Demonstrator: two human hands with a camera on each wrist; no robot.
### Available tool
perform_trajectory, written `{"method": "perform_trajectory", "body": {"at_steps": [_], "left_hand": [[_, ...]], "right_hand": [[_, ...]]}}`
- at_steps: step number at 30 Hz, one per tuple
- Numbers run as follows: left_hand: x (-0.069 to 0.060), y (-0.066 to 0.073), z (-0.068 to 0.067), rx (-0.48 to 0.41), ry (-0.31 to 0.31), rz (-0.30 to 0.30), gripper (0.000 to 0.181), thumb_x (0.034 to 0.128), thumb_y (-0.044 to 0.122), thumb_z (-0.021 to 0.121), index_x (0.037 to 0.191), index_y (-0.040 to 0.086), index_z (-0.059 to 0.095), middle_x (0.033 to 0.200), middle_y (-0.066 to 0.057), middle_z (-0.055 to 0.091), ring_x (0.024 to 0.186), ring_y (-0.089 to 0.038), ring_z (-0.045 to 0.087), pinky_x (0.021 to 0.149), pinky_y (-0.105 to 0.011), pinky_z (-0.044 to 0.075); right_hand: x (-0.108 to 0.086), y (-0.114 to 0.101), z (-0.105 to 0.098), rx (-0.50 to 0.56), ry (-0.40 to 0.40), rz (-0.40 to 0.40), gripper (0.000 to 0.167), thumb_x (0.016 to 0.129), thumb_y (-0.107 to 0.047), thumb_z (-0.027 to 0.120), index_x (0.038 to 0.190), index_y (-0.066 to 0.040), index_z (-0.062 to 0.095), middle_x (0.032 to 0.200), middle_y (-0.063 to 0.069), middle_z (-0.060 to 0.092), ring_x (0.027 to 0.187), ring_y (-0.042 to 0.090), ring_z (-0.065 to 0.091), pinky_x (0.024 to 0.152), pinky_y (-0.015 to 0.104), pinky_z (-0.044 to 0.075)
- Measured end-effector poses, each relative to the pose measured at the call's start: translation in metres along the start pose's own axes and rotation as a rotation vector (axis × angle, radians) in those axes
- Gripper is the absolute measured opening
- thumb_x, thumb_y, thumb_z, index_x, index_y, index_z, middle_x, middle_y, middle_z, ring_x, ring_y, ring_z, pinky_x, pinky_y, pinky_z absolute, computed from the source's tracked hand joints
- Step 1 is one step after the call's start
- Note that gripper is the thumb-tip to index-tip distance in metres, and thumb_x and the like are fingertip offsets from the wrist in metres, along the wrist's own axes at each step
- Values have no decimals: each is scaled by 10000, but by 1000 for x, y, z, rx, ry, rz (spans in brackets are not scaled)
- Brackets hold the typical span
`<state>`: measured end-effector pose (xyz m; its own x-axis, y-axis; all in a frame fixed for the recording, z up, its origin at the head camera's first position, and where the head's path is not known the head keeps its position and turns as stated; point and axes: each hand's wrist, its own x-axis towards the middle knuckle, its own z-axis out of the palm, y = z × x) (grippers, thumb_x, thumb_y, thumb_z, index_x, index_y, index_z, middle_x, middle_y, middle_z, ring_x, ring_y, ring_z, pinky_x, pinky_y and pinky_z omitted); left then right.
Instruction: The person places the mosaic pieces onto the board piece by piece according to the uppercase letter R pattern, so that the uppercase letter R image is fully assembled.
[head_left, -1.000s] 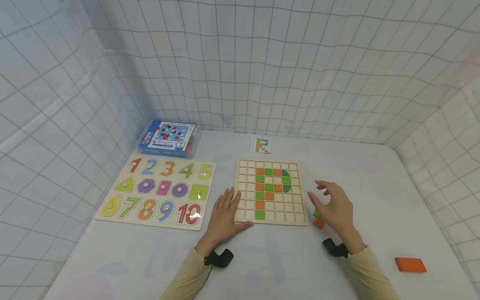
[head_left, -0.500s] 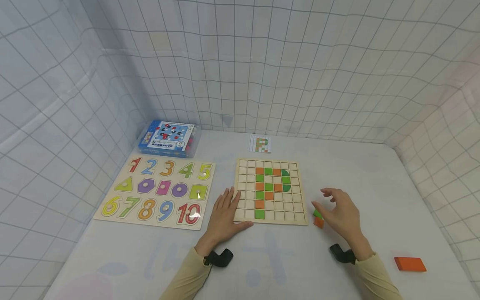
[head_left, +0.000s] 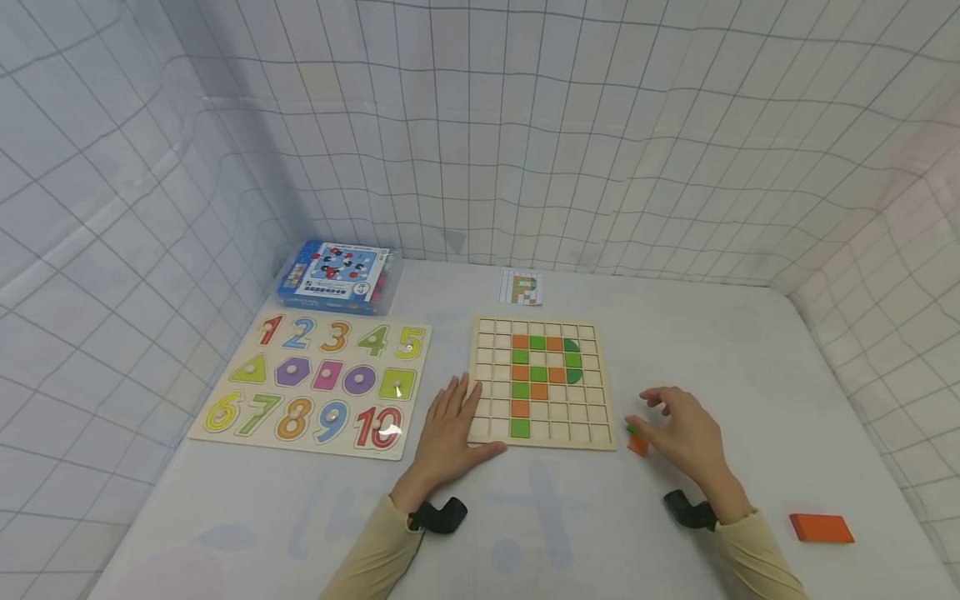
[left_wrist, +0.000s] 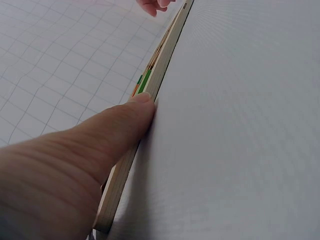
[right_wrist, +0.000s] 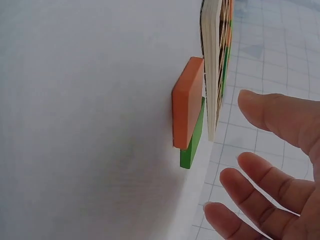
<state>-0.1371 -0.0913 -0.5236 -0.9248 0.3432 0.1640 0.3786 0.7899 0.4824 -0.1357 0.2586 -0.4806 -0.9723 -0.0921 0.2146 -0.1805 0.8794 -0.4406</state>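
Note:
A square wooden grid board [head_left: 491,421] holds orange and green tiles in a P-like pattern. My left hand [head_left: 447,433] rests flat at its lower left corner with fingers straight, and in the left wrist view the thumb [left_wrist: 125,120] lies against the board's edge. Right of the board, an orange tile [right_wrist: 187,105] and a green tile [right_wrist: 191,155] lie together on the table. Over them hovers my right hand [head_left: 686,433], thumb and fingers apart and nothing held. From the head view its thumb partly covers the green tile.
A number-and-shape peg puzzle [head_left: 281,446] lies to the left, with a blue boxed set [head_left: 333,279] behind it. Behind the board is a small pattern card [head_left: 521,287]. An orange block [head_left: 821,528] lies at the front right. Checked cloth walls [head_left: 525,150] enclose the table.
My right hand has shifted to the right and toward the front, coming lower over the two loose tiles. The left hand and board have stayed in place.

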Motion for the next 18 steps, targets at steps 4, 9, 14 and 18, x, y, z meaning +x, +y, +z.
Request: {"method": "perform_trajectory", "body": {"at_steps": [4, 9, 14, 18], "left_hand": [[0, 0, 0, -2, 0, 0, 961, 787, 547, 684, 1472, -4, 295, 1531, -208, 196, 1420, -328, 87, 1129, -458, 75], [1, -1, -1, -3, -8, -1, 971, 788, 558, 678, 1474, -7, 287, 1533, -211, 184, 1420, -329, 83, 1130, -453, 68], [1, -1, -1, -2, -11, -4, 968, 788, 561, 676, 1472, -6, 293, 1534, -209, 183, 1420, -328, 85, 1131, -450, 69], [1, -1, -1, 1, -16, -10, 970, 789, 569, 671, 1476, 1, 287, 1538, -202, 175, 1423, -319, 77, 1133, -443, 61]], "right_hand": [[0, 0, 0, -16, -32, -3, 394, 744, -281, 811, 1013, -31, 670, 910, 56, 637, 799, 237, 559, 555, 312, 432], [0, 2, -1, -45, -80, 1, 376, 754, -303, 799, 987, -31, 684, 905, 56, 644, 782, 224, 565, 555, 309, 439], [0, 3, -2, -49, -133, 18, 357, 758, -309, 793, 970, -38, 698, 903, 47, 650, 790, 229, 579, 565, 329, 460], [-1, 2, -3, -46, -165, 37, 340, 754, -311, 797, 951, -47, 709, 897, 39, 651, 786, 224, 584, 570, 333, 470]]}}
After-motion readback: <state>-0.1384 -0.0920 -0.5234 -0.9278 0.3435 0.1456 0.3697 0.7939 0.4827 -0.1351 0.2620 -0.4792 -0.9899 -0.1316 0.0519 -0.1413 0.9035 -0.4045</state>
